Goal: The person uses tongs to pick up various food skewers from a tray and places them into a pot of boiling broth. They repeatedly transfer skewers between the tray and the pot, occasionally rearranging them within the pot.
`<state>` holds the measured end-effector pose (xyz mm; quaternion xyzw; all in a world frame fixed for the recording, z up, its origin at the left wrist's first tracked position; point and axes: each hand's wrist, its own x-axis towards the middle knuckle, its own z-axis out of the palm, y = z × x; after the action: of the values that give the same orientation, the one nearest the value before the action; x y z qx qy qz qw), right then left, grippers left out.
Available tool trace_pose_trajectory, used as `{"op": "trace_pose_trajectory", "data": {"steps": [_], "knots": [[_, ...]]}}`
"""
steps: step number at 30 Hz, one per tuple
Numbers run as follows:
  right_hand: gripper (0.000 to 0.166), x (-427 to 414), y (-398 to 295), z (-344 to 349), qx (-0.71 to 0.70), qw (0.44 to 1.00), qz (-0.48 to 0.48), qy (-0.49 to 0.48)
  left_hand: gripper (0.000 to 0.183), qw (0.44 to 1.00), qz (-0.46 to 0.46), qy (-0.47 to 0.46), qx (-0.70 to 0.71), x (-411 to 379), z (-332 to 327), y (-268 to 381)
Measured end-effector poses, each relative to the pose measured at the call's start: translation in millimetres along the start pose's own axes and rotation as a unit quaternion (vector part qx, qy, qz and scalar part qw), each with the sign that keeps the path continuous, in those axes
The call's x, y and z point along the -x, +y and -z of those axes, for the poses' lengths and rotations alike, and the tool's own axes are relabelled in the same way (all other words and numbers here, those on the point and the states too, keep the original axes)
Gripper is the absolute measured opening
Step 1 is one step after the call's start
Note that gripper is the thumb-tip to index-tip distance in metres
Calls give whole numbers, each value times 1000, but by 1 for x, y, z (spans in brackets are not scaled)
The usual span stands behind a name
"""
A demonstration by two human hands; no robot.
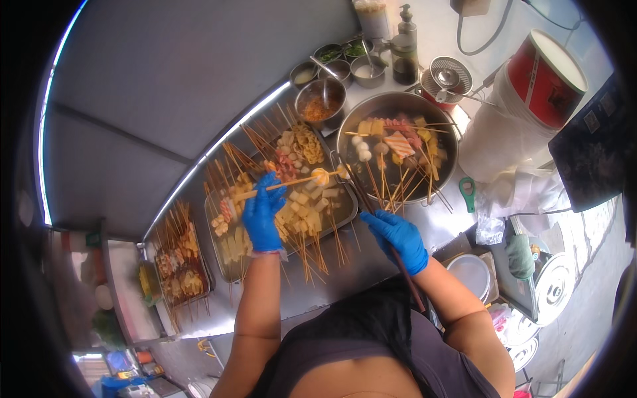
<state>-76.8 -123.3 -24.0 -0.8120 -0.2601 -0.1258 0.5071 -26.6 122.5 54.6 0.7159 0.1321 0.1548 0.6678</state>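
Observation:
My left hand [264,214], in a blue glove, holds a wooden skewer [293,183] with orange-and-white balls on its far end, over a metal tray [215,251] of skewered food. My right hand [398,238], also gloved in blue, grips a pair of long dark chopsticks [363,195]. Their tips are close to the skewer's outer ball, beside the rim of a round steel pot [450,174]; whether they touch it I cannot tell. In the pot, several skewers of food lie in liquid, among them white balls [362,148] and a striped orange-and-white piece [399,144].
A smaller tray of skewers [209,286] stands at the left. Behind are a metal bowl of orange-red seasoning [319,105], smaller metal bowls [368,73] and a pump bottle [407,30]. Right of the pot are a strainer [455,74], a green-handled peeler [468,194] and a red-and-white tub [547,82].

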Motion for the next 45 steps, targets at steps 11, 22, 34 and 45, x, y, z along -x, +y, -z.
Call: {"op": "trace_pose_trajectory", "data": {"steps": [11,22,34,45], "knots": [[47,-3,-4,-6,46,998,42,-16,40,961,124,19,245,6,23,-91],[28,7,-8,34,-365,827,-282,322,41,907,170,28,385,10,34,-128],[40,14,-20,36,-582,681,-368,250,37,852,106,-39,511,10,56,-112],[43,-6,-34,6,-574,707,-345,228,39,836,61,-60,542,30,80,-79]]}}
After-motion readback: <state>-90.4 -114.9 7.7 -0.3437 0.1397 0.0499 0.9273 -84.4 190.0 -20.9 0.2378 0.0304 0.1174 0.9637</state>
